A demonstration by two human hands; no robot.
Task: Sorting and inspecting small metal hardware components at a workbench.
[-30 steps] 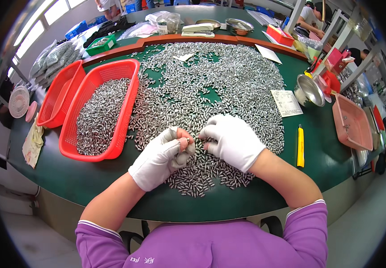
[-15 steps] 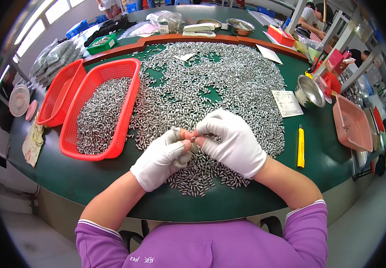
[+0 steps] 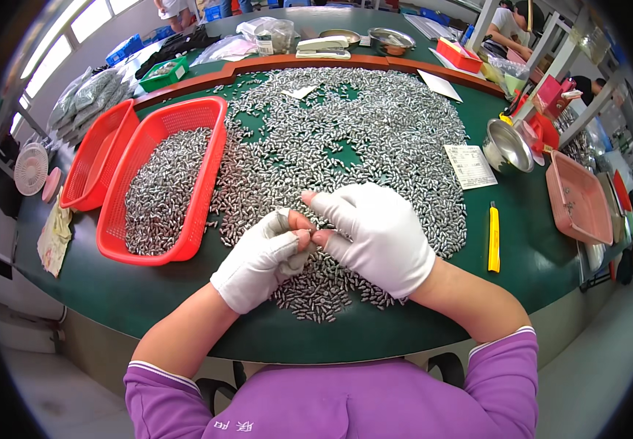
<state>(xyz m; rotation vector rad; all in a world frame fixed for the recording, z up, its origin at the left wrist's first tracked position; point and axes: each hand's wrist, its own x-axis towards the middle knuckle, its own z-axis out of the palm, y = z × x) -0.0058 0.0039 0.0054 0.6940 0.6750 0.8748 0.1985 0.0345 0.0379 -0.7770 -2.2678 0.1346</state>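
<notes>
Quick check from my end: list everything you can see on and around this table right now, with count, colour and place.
small metal pieces: too many to count, silver, spread over the table's middle
table: one, green top with a brown far rim
basket holding pieces: one, red, left of the pile
second basket: one, red, left of the first
tray: one, pink, right edge
metal bowl: one, silver, right of the pile
utility knife: one, yellow, right of the hands
paper slip: one, white, beside the bowl
small fan: one, white, far left
left hand: white fingerless glove, fingertips meet the right hand's above the pile's near edge
right hand: white glove; what the fingertips pinch is too small to tell
</notes>
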